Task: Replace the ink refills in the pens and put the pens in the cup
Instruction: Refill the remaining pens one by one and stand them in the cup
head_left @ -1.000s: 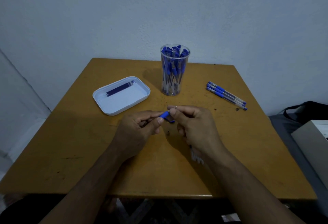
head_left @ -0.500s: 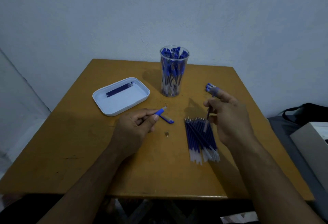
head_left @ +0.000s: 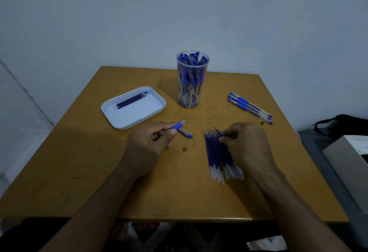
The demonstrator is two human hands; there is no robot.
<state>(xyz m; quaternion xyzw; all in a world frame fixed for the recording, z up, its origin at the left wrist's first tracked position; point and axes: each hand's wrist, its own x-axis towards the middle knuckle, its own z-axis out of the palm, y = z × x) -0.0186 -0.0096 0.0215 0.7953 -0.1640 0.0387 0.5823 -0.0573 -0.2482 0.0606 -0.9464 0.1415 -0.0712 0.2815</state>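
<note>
My left hand [head_left: 151, 144] pinches an open pen barrel [head_left: 178, 126] by its blue grip, with the open end pointing up and right. The pen's blue cap [head_left: 186, 133] lies on the table just beside it, and a small metal tip [head_left: 185, 149] lies below. My right hand [head_left: 247, 146] rests over a pile of blue refills [head_left: 216, 158], its fingertips curled round one refill at the pile's far end. A clear cup [head_left: 192, 84] full of blue pens stands at the back middle.
A white tray [head_left: 139, 116] at the back left holds a few dark refills [head_left: 131, 101]. Three capped pens [head_left: 250, 108] lie at the back right. A grey box [head_left: 350, 164] and a dark bag [head_left: 342, 126] sit off the table's right edge.
My right hand came down from beside the cup onto the refill pile. My left hand kept hold of the barrel and barely moved.
</note>
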